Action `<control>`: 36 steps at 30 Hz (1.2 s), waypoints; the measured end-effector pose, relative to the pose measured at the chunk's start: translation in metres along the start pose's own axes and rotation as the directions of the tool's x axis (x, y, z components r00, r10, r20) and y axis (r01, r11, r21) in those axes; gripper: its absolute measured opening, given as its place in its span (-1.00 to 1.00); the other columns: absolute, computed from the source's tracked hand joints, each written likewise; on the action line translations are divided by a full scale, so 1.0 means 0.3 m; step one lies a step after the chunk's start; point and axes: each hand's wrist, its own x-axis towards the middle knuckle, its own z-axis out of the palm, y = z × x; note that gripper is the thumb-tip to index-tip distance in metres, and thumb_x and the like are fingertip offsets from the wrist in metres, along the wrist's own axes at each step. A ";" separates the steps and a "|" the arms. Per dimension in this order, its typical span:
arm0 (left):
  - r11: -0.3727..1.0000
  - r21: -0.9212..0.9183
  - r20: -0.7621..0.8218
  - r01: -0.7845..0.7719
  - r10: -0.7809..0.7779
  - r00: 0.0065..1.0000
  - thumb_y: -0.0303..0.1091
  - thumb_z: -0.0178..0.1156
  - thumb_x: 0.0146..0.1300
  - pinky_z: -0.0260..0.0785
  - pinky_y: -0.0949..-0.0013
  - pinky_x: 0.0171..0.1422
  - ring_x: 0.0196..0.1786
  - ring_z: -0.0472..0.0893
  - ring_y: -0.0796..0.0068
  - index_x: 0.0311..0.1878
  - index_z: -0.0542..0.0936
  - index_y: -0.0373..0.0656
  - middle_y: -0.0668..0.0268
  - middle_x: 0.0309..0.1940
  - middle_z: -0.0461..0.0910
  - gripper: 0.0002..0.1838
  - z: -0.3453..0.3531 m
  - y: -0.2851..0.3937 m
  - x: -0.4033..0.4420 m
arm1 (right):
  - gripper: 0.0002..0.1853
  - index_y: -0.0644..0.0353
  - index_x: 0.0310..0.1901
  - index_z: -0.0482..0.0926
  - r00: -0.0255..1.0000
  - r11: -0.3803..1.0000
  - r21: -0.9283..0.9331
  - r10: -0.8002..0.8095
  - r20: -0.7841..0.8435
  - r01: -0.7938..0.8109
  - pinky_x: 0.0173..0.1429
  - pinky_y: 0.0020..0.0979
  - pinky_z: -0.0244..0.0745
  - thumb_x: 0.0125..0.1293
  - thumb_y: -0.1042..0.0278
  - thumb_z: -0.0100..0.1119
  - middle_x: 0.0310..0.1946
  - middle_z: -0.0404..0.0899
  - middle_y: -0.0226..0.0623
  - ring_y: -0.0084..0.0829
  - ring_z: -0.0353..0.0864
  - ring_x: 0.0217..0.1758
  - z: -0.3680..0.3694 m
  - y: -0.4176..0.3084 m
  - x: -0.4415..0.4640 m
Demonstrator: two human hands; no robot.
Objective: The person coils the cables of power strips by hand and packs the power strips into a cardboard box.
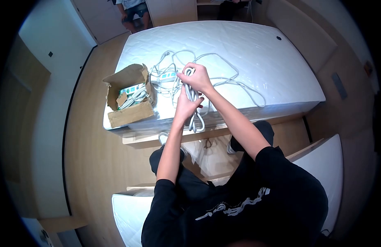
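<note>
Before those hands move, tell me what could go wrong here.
The loose cable lies in overlapping loops on the mattress, so it might snag if the cable bundle in the left hand and right hand is pulled. The open carton sits near the mattress edge, so a knock could tip it.

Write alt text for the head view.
The left grip and right grip hold a looped bundle of pale grey cable above a white quilted mattress. On it, loose pale cable lies around a white power strip beside an open brown cardboard box.
</note>
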 end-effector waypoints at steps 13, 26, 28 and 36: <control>0.984 -0.118 0.087 0.132 -0.122 0.989 -0.49 0.23 -0.01 0.34 0.45 -0.50 -0.64 0.46 0.54 -0.42 0.49 -0.36 0.30 -0.62 0.50 -0.86 -0.016 -0.032 -0.017 | -0.66 0.20 -0.33 0.65 0.990 0.993 -0.105 0.064 0.124 -0.051 -0.24 -0.45 0.45 0.09 0.05 0.22 -0.45 0.63 -0.16 -0.42 0.62 -0.36 0.007 -0.082 0.013; 0.598 -0.784 0.126 0.166 -0.108 0.986 -0.46 0.11 0.11 0.36 0.46 -0.45 -0.69 0.30 0.63 -0.24 0.35 -0.13 0.47 -0.70 0.26 -0.83 -0.178 -0.086 0.057 | -0.67 0.31 -0.08 0.52 0.867 0.993 -0.074 0.121 0.484 -0.097 -0.04 -0.40 0.41 0.31 0.23 -0.07 -0.27 0.59 -0.18 -0.40 0.55 -0.18 -0.064 0.311 -0.360; 0.471 -0.880 0.081 0.058 0.028 0.996 -0.45 0.06 0.10 0.38 0.43 -0.40 -0.64 0.31 0.63 -0.13 0.37 -0.12 0.47 -0.68 0.24 -0.76 -0.212 -0.079 0.060 | -0.72 0.30 -0.13 0.54 0.912 0.998 -0.031 0.058 0.407 -0.050 -0.12 -0.38 0.43 0.28 0.29 -0.05 -0.35 0.59 -0.17 -0.36 0.57 -0.26 -0.094 0.323 -0.358; 0.524 -0.821 -0.194 -0.226 0.117 0.974 -0.38 0.01 0.20 0.34 0.40 -0.40 -0.65 0.26 0.60 -0.19 0.39 -0.09 0.43 -0.67 0.25 -0.88 -0.311 -0.082 0.092 | -0.87 0.29 -0.36 0.51 0.992 0.968 -0.250 0.023 0.122 0.008 -0.45 -0.51 0.23 0.17 0.40 0.11 -0.65 0.43 -0.33 -0.56 0.32 -0.59 -0.257 0.105 -0.220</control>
